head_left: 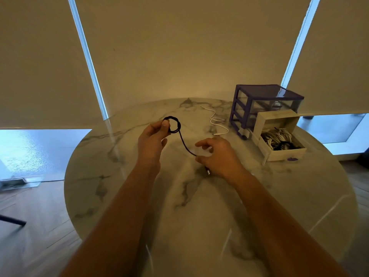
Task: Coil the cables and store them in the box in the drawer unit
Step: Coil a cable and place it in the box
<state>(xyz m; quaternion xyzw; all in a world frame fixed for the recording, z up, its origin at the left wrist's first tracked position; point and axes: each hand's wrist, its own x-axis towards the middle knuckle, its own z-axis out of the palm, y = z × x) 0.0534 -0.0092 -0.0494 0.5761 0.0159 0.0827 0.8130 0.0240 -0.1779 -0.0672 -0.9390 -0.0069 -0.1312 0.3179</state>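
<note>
My left hand [152, 136] pinches a small coil of the black cable [175, 124] above the middle of the table. The cable's free length runs down and right to my right hand [216, 156], which grips it near the end; the plug pokes out below that hand. A white cable [217, 122] lies loose on the table, further back and to the right. The purple drawer unit [263, 104] stands at the right rear. In front of it sits an open white box [279, 134] holding coiled white and dark cables.
The round marble table [179, 206] fills most of the view, with its edge curving off on the left and right. Beyond it hang pale roller blinds [179, 47]. A wooden floor [36, 206] and a dark chair leg show at the left.
</note>
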